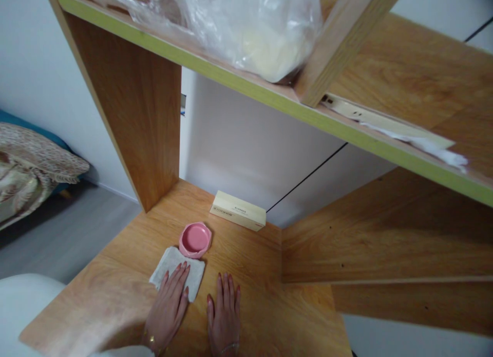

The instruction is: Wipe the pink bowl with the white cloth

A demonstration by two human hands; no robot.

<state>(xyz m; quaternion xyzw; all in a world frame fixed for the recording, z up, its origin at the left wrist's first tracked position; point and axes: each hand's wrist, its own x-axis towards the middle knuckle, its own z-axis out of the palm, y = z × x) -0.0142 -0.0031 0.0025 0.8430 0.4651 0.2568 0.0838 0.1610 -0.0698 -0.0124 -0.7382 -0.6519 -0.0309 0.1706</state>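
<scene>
The grey cloth lies flat on the wooden tabletop, on the near side of the pink dish and a little to its left, its far edge up against the dish. It is close to square, so its long axis is hard to tell; the longer way seems to run from left to right, slanting toward the person at the right end, with one corner pointing away beside the dish.

The left hand rests open on the cloth, palm down, its fingers stretched toward the dish and its thumb lying over the cloth; it is not clenched. The right hand is empty and laid flat on bare wood, nearer the person than the dish and to its right, fingers pointing away and thumb apart.

Beyond the dish and to its right stands a long cream box, its long axis slanting toward the person at its right end. A wooden side panel rises beyond the dish on the left. High above the dish a shelf holds a clear plastic bag; what is inside is blurred, perhaps something pale yellow. Far left of the dish, a patterned blanket hangs over blue furniture
</scene>
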